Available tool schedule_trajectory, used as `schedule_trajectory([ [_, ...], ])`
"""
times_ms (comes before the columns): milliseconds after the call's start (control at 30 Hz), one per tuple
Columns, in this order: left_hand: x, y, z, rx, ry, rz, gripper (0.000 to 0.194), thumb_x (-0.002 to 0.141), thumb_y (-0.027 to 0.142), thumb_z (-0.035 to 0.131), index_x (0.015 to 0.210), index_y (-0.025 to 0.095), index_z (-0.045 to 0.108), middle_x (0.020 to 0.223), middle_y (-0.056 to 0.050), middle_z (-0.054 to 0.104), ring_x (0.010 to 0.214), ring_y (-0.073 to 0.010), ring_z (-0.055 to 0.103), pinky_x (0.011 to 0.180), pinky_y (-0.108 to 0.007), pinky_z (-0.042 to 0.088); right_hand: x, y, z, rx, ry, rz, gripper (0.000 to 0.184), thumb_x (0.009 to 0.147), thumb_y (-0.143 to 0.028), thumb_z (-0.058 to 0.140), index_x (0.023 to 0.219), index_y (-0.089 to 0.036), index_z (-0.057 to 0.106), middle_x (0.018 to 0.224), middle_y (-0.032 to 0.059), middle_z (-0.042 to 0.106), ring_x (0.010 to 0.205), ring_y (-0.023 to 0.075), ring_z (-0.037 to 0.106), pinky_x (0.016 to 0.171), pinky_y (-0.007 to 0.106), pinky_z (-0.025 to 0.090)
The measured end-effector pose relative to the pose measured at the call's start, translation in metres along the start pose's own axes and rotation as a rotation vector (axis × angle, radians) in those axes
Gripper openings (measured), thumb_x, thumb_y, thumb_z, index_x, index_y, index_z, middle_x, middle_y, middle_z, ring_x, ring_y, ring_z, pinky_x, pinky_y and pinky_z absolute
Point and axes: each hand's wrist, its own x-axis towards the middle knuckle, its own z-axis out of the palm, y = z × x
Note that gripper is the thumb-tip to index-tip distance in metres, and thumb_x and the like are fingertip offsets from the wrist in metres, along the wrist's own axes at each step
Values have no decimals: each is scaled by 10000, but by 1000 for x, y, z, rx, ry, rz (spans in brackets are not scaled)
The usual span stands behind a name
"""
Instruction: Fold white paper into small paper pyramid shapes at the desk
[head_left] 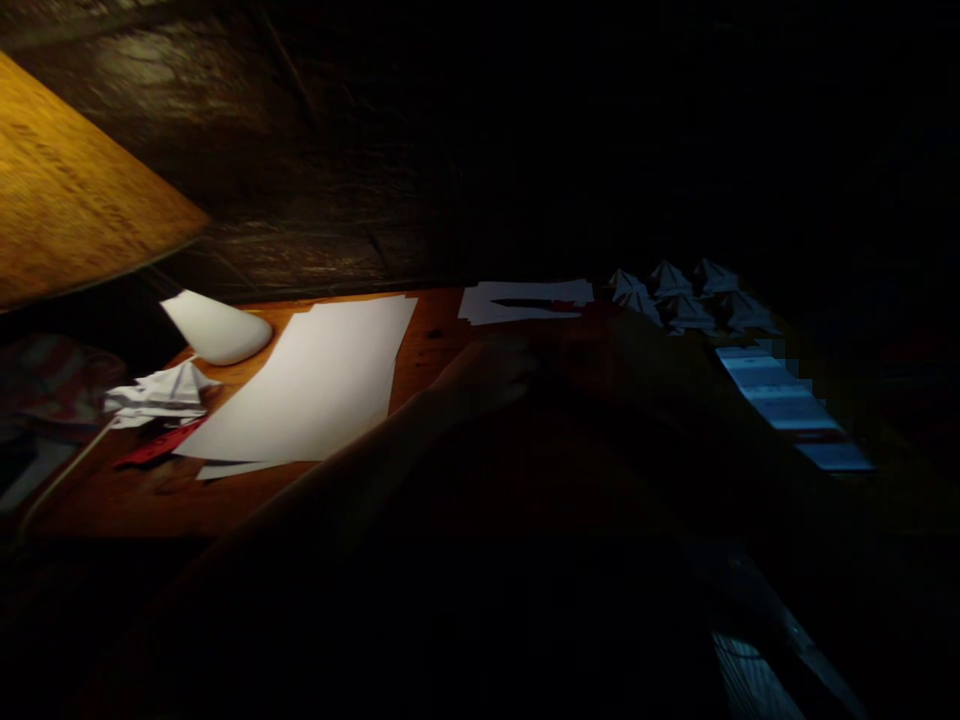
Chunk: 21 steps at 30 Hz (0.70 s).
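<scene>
My left hand (491, 375) is over the middle of the wooden table with its fingers curled; whatever they may hold is lost in shadow. Close by on the right, my right hand (637, 350) is so dark that its fingers do not show. Just beyond both hands lies a small stack of white paper (487, 300), and across it rests a knife (529, 303) with a dark blade and a reddish handle. Several folded white paper pieces (679, 310) with pointed tops stand in rows past my right hand.
Large white paper sheets (315, 380) cover the table's left part. Beside them are a lamp's white base (225, 330), its yellow shade (82, 190), a folded paper (165, 392) and a red object (161, 443). A bluish lit screen (787, 400) lies at right. A dark wall rises behind.
</scene>
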Motion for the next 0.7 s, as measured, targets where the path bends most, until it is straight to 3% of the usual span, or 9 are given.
schedule_trajectory([
  [67,-1,-1,0,-42,-14,-24,234,897,149,615,1096,161,738,1088,-98,720,1013,-234,686,872,-361,554,-4,-13,-7,61,-120,5,340,941,-386,564,748,-200,772,650,22,689,552,138,525,593,306,308],
  [133,-1,0,0,-128,-10,-10,302,927,144,593,1197,190,721,1139,-85,728,1067,-228,686,929,-370,551,-7,-28,-11,85,-285,1,326,915,-454,616,740,-246,796,568,-5,655,461,120,464,560,310,299],
  [233,-1,2,-1,-226,17,10,329,1012,159,507,1255,249,710,1192,-57,728,1121,-198,676,988,-366,535,-10,-45,-9,33,-411,-58,273,887,-430,675,707,-276,811,567,13,670,450,128,484,538,316,318],
  [300,-1,3,-1,-237,21,11,301,1038,194,496,1225,247,726,1188,-61,725,1110,-194,679,974,-356,537,-11,-50,-2,27,-416,-104,301,897,-462,675,704,-277,814,602,31,698,471,141,534,539,319,346],
  [400,0,2,1,-213,5,4,269,1051,249,514,1199,234,738,1176,-73,716,1076,-193,682,941,-339,537,-15,-51,10,-2,-314,-114,290,862,-508,718,732,-269,821,606,46,704,525,187,605,578,343,406],
  [500,0,1,3,-171,-3,-5,257,1044,268,539,1191,214,743,1155,-82,704,1039,-192,677,896,-320,536,-17,-52,17,-2,-318,-151,294,887,-513,701,789,-263,821,670,53,730,666,243,690,663,380,494],
  [600,-1,0,3,-137,-8,-6,268,1039,267,548,1226,236,736,1163,-77,689,1050,-189,661,887,-307,531,-18,-55,15,-5,-336,-163,310,963,-499,642,987,-221,776,950,57,764,862,224,713,798,380,568],
  [700,-1,-2,4,-143,-14,9,293,1031,255,553,1272,269,719,1178,-67,680,1062,-182,657,901,-302,528,-19,-60,9,-7,-352,-164,275,951,-485,665,946,-237,782,930,51,763,878,250,720,765,391,585],
])
